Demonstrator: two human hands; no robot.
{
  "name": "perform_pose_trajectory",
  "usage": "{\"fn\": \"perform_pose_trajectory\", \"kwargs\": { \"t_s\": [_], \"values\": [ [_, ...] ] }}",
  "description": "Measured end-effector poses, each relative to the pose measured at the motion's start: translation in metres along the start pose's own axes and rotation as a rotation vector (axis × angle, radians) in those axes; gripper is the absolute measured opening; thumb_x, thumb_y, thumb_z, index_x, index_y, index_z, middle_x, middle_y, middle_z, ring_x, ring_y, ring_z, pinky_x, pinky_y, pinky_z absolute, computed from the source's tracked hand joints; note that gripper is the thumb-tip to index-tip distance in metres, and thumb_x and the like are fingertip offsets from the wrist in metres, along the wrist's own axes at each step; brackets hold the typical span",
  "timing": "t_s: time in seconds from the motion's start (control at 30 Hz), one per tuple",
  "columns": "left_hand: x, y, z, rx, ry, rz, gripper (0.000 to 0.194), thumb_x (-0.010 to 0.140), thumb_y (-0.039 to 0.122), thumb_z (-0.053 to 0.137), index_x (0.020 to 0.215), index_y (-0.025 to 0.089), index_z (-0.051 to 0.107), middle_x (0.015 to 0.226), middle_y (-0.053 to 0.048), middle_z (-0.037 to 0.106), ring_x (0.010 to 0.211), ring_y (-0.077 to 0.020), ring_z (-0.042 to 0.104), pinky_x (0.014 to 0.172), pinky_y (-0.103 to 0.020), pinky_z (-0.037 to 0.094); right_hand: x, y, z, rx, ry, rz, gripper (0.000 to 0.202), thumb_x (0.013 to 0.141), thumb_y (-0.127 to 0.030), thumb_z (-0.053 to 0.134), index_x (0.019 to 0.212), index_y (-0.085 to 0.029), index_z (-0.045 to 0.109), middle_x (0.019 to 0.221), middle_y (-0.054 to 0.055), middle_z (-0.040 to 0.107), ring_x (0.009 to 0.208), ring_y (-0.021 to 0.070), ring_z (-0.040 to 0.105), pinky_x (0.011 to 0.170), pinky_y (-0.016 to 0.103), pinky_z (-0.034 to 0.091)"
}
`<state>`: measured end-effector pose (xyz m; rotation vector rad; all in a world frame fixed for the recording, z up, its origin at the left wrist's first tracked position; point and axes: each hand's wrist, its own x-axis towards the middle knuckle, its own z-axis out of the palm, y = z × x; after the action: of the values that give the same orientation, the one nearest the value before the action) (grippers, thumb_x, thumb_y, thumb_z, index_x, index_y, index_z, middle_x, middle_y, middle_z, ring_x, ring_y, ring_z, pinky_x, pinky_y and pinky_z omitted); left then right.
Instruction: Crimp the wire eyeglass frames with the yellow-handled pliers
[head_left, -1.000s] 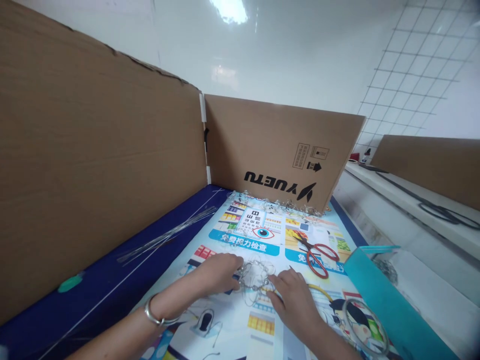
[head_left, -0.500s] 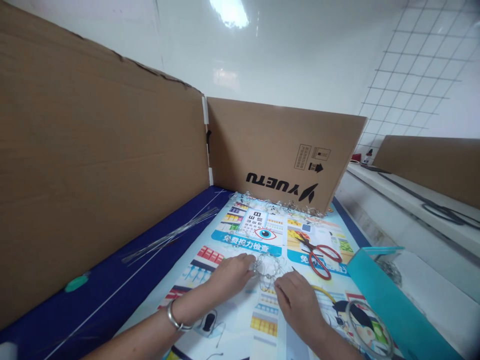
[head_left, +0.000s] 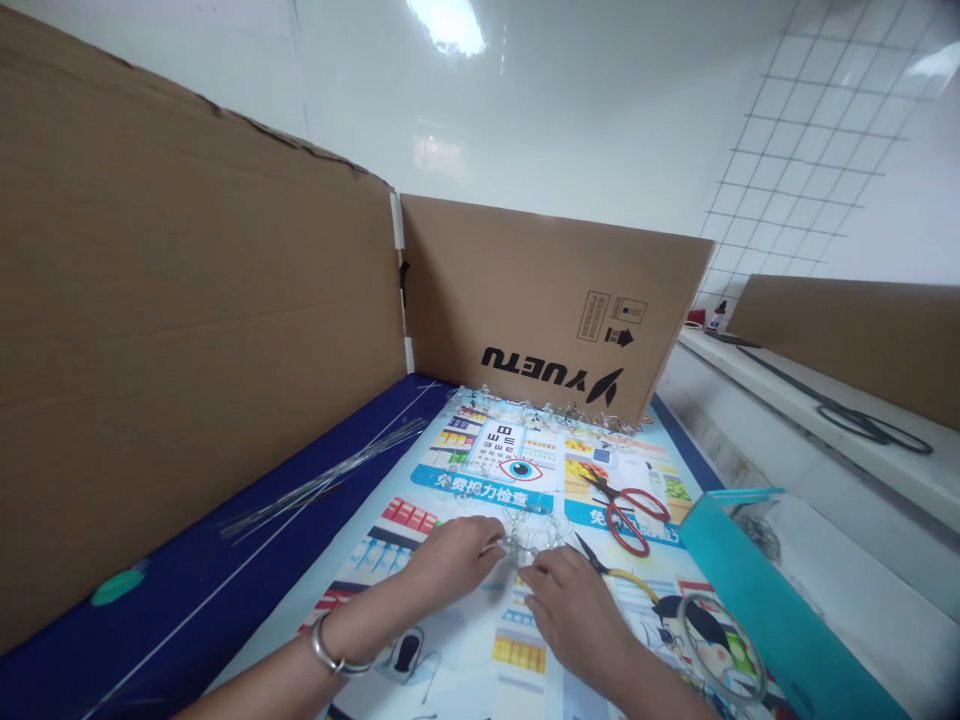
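A tangled ring of thin clear-silver wire (head_left: 534, 522) lies between my two hands over the printed mat (head_left: 450, 640). My left hand (head_left: 455, 560) pinches its left side, fingertips pressed together. On its near right side, my right hand (head_left: 574, 600) has its fingers closed on the wire. Red-handled scissors (head_left: 630, 515) rest on the mat beyond my right hand. A second tool with a yellow handle (head_left: 634, 582) and a dark pointed tip lies just right of that hand.
Cardboard panels stand at the left (head_left: 195, 300) and back (head_left: 540, 290). Wire pieces (head_left: 555, 412) line the back panel's foot. Long wires (head_left: 330, 475) lie on the blue cloth. A teal box (head_left: 772, 610) and a clear ring (head_left: 720, 650) are at the right.
My right hand has moved left, closer to my left hand, uncovering more of the yellow-handled tool. The whole view has shifted slightly.
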<state>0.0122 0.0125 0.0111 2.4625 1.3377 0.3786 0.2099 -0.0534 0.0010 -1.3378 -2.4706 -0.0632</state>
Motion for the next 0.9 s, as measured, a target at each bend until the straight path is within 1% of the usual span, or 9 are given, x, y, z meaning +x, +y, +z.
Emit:
{"fn": "perform_pose_trajectory", "kwargs": {
  "t_s": [0.1, 0.23, 0.47, 0.57, 0.63, 0.73, 0.8, 0.9],
  "values": [
    [0.0, 0.002, 0.001, 0.026, 0.003, -0.007, 0.02, 0.084, 0.03, 0.042, 0.088, 0.021, 0.059, 0.085, -0.005, 0.066, 0.083, -0.0226, 0.061, 0.068, -0.027, 0.04, -0.001, -0.001, -0.006, 0.032, -0.053, 0.032, 0.026, 0.085, -0.024, 0.047, 0.11, -0.025, 0.054, 0.102, 0.005, 0.054, 0.096, 0.021, 0.045, 0.085, 0.036, 0.036],
    [0.0, 0.004, 0.001, 0.051, -0.001, 0.009, 0.022, 0.084, 0.031, 0.041, 0.095, 0.022, 0.058, 0.089, -0.006, 0.066, 0.086, -0.0246, 0.061, 0.07, -0.03, 0.042, -0.002, 0.0, -0.01, 0.05, -0.087, 0.065, 0.028, 0.086, -0.026, 0.046, 0.113, -0.026, 0.052, 0.108, 0.005, 0.053, 0.101, 0.0218, 0.044, 0.089, 0.038, 0.035],
    [0.0, 0.002, 0.005, 0.061, -0.07, 0.003, 0.03, 0.084, 0.027, 0.04, 0.113, 0.024, 0.05, 0.104, -0.006, 0.064, 0.093, -0.0257, 0.061, 0.077, -0.034, 0.044, 0.0, 0.002, -0.009, 0.049, -0.115, 0.117, 0.033, 0.086, -0.03, 0.046, 0.119, -0.03, 0.05, 0.119, 0.004, 0.051, 0.109, 0.0215, 0.042, 0.093, 0.039, 0.034],
    [0.001, 0.0, 0.011, 0.061, -0.08, 0.02, 0.04, 0.083, 0.025, 0.043, 0.123, 0.026, 0.042, 0.12, -0.006, 0.057, 0.098, -0.0264, 0.059, 0.081, -0.037, 0.045, -0.001, 0.003, -0.006, 0.036, -0.128, 0.162, 0.036, 0.085, -0.033, 0.046, 0.121, -0.031, 0.048, 0.126, 0.003, 0.048, 0.115, 0.022, 0.04, 0.096, 0.04, 0.032],
    [0.003, -0.003, 0.015, 0.057, -0.072, 0.039, 0.047, 0.082, 0.022, 0.043, 0.128, 0.028, 0.036, 0.132, -0.004, 0.047, 0.104, -0.026, 0.057, 0.085, -0.038, 0.045, -0.003, 0.007, -0.002, 0.015, -0.15, 0.188, 0.041, 0.086, -0.037, 0.045, 0.126, -0.03, 0.043, 0.135, 0.004, 0.041, 0.122, 0.0241, 0.035, 0.099, 0.044, 0.028],
    [0.006, -0.006, 0.02, 0.034, -0.058, 0.062, 0.047, 0.083, 0.021, 0.04, 0.129, 0.03, 0.035, 0.136, -0.001, 0.042, 0.11, -0.0249, 0.053, 0.09, -0.038, 0.043, -0.005, 0.014, 0.005, -0.006, -0.191, 0.192, 0.05, 0.087, -0.042, 0.041, 0.134, -0.028, 0.034, 0.142, 0.005, 0.03, 0.128, 0.0255, 0.028, 0.102, 0.046, 0.025],
    [0.006, -0.007, 0.02, 0.025, -0.044, 0.063, 0.049, 0.083, 0.022, 0.042, 0.131, 0.029, 0.034, 0.138, -0.001, 0.039, 0.113, -0.0249, 0.051, 0.093, -0.038, 0.042, -0.006, 0.017, 0.008, -0.011, -0.193, 0.189, 0.051, 0.088, -0.043, 0.039, 0.136, -0.026, 0.031, 0.144, 0.006, 0.027, 0.129, 0.0255, 0.025, 0.102, 0.046, 0.024],
    [0.003, -0.005, 0.016, 0.024, -0.031, 0.072, 0.049, 0.081, 0.023, 0.044, 0.129, 0.03, 0.037, 0.14, 0.0, 0.035, 0.112, -0.0253, 0.051, 0.093, -0.038, 0.042, -0.005, 0.016, 0.007, -0.008, -0.173, 0.182, 0.049, 0.088, -0.042, 0.04, 0.134, -0.026, 0.035, 0.143, 0.005, 0.03, 0.128, 0.0252, 0.027, 0.102, 0.046, 0.025]
  ]
}}
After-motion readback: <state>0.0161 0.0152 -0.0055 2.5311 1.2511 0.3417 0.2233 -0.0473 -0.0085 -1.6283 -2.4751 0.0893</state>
